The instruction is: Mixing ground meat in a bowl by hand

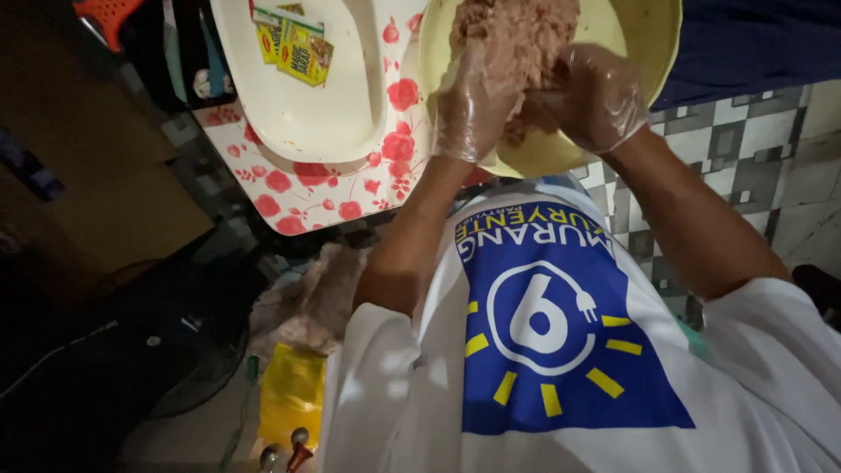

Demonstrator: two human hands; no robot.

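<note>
Both my hands wear clear plastic gloves and are sunk into a mass of pink ground meat inside a pale yellow bowl. My left hand presses into the meat from the left side. My right hand closes around a lump of it on the right. The two hands nearly touch over the bowl's near rim.
A white plate with yellow seasoning sachets rests on a white tray with red flowers left of the bowl. My white shirt with a blue panel fills the foreground. Patterned floor tiles lie at right, a yellow bag below.
</note>
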